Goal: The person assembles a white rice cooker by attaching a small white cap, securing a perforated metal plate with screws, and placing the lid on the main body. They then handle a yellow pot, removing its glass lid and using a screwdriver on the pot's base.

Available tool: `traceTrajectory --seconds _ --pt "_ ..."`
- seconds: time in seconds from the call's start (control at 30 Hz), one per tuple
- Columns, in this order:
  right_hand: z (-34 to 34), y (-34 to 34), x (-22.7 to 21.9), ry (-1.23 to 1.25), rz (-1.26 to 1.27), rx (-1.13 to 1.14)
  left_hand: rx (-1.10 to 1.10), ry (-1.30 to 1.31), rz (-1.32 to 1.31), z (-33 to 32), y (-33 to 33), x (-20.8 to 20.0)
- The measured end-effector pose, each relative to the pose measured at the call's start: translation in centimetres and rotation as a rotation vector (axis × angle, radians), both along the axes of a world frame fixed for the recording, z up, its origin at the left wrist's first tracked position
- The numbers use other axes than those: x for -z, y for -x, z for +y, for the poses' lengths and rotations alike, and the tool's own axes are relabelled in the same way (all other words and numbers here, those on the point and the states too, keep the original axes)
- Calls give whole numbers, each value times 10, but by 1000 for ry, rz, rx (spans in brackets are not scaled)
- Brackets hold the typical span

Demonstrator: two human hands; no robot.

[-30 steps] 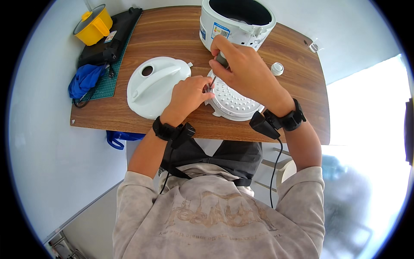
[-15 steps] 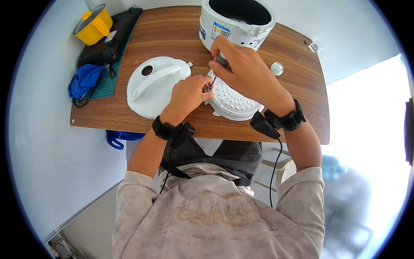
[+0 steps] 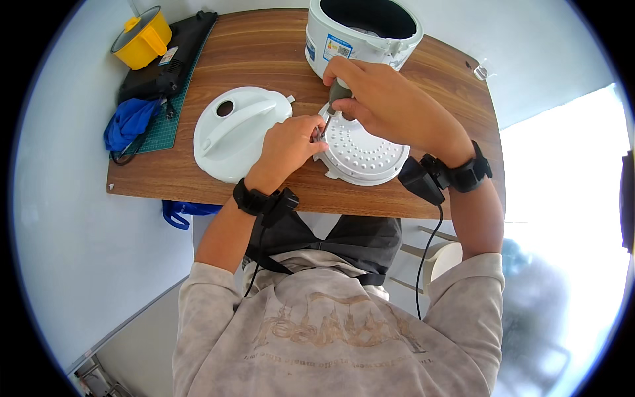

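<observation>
My right hand [image 3: 393,106] is closed round the grey handle of a screwdriver [image 3: 336,98]. The screwdriver's thin shaft slants down to the left rim of a round white inner lid panel [image 3: 370,157], dotted with small bumps. At that same rim, the fingertips of my left hand [image 3: 290,144] are pinched together beside the screwdriver tip. Whatever small piece they grip there is mostly hidden. A glossy white outer lid [image 3: 228,142] with a round hole lies left of the panel. Behind my right hand stands the white rice cooker body [image 3: 360,45], its top uncovered and dark inside.
A small white round cap [image 3: 424,105] sits to the right on the wooden table [image 3: 258,40]. At the left are a yellow pot [image 3: 142,45], a black appliance [image 3: 155,76], a blue cloth [image 3: 132,124] and a green cutting mat [image 3: 159,132]. A clear piece [image 3: 483,71] lies near the right edge.
My right wrist and forearm have swung to the right, and the screwdriver stands more upright with more of its handle showing. My left hand has kept its place at the rim.
</observation>
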State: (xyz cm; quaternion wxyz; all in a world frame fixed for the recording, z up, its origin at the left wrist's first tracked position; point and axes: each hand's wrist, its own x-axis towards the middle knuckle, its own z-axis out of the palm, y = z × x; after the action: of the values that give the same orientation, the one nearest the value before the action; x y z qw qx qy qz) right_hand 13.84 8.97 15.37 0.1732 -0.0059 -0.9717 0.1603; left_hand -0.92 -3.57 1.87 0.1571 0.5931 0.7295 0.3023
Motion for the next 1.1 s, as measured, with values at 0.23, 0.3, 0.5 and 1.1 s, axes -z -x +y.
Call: traceTrajectory --seconds 0.23,0.3,0.5,1.1 --pt "2 6 -9 8 -74 16 -18 102 11 3 0 -7" --pt "4 8 -7 -20 -66 63 -18 94 10 3 1 -6" --pt "9 20 3 -206 -54 215 -18 61 33 3 -2 -6" --pt "-4 5 -3 -242 -35 2 -24 63 3 1 2 1"
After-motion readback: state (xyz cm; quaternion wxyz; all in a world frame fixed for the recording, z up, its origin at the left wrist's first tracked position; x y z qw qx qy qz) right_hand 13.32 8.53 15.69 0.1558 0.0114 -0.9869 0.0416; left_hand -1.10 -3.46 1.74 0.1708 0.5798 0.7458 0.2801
